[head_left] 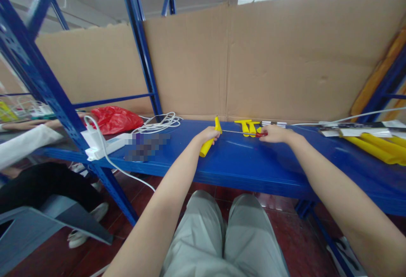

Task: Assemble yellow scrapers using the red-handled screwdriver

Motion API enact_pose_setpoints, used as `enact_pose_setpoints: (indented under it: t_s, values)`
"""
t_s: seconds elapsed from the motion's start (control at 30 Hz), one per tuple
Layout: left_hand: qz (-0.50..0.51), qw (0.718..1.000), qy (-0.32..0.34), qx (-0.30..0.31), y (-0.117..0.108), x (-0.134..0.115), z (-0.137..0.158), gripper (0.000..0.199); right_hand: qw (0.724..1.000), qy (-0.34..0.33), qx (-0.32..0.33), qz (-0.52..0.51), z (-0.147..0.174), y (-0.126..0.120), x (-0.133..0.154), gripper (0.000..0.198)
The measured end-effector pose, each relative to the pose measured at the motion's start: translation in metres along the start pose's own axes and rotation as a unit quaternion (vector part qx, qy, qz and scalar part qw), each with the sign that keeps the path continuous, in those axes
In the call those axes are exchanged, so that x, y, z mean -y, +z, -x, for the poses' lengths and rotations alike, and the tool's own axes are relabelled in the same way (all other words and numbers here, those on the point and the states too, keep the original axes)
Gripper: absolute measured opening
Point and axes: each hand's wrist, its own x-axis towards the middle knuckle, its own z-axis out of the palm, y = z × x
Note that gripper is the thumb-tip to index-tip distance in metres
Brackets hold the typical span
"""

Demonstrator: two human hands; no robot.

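Note:
My left hand (208,135) is wrapped round a yellow plastic T-shaped handle (206,148), whose thick grip slants down below my fingers and whose head sticks up above them. In my right hand (274,134) is a screwdriver (236,132), its red handle mostly covered by my fingers. Its long thin metal shaft points left, with the tip at the head of the yellow handle; whether it sits in a screw is too small to tell. Behind the shaft, more yellow T-shaped pieces (245,126) lie on the blue shelf top (234,163).
Yellow tubes (369,148) and black-and-white packets (358,129) lie at the right. A white power strip (109,143), coiled white cable (163,124) and red plastic bag (116,119) are at the left. Cardboard (272,61) stands behind. A co-worker's arm (34,125) shows far left.

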Motion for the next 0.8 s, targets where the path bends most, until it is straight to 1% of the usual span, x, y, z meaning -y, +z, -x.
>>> enact_pose_setpoints:
  t_s: [0.1,0.2,0.37,0.43,0.5,0.57,0.67,0.73,0.8]
  values:
    - [0.006,1.0,-0.002,-0.004,-0.0001,-0.0012,0.002,0.017,1.0,0.004,0.018,0.001,-0.0003,-0.0002,-0.002,0.015]
    - [0.007,1.0,-0.004,-0.002,-0.0003,-0.0019,0.0036,0.018,1.0,0.005,0.006,0.011,0.001,-0.0004,0.0002,0.011]
    - [0.009,1.0,-0.001,0.0,-0.0004,-0.0013,0.0032,0.016,0.997,0.052,0.04,-0.043,0.0025,0.0007,0.0034,0.005]
    - [0.009,1.0,-0.001,-0.001,-0.0003,-0.0008,0.0023,0.016,0.998,0.041,0.019,-0.038,0.0016,0.0014,0.0018,0.007]
    - [0.008,1.0,0.0,0.0,-0.0001,-0.0007,0.0017,0.016,1.0,0.011,0.001,-0.025,0.0,0.0019,-0.0007,0.007]
    - [0.007,1.0,0.001,0.0,-0.0001,-0.0008,0.0016,0.017,1.0,-0.005,0.006,-0.02,-0.0012,0.0019,-0.0029,0.009]
    - [0.003,1.0,0.001,0.001,-0.0002,-0.0013,0.002,0.018,1.0,0.003,0.025,-0.017,-0.0005,0.0005,-0.0025,0.015]
    - [0.002,1.0,0.001,0.0,-0.0002,-0.0015,0.0024,0.018,1.0,0.009,0.021,-0.007,0.0014,-0.0007,0.0003,0.017]
    - [0.004,1.0,0.003,0.001,-0.0003,-0.0015,0.0028,0.018,1.0,0.022,0.021,-0.009,0.0033,-0.0015,0.0036,0.015]
